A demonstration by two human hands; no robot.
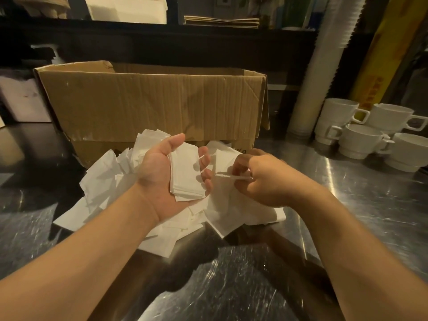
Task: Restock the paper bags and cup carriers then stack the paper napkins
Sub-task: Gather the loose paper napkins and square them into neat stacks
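Cupping a small stack (pixel 186 174) of napkins, the left hand (pixel 162 179) lies palm up, fingers curled round it — the right hand (pixel 261 179) beside it pinches a single napkin (pixel 231 177) edge-on. Both hover over a loose heap (pixel 111 181) on the bench (pixel 347 205). Behind stands an open box (pixel 150 100); mugs (pixel 370 133) sit stacked toward the right edge.

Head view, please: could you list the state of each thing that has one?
left hand: palm up, cradling napkin stack
right hand: pinching single napkin edge-on
loose napkins: scattered heap on counter
cardboard box: on its side, opening toward heap
mugs: upright, some stacked
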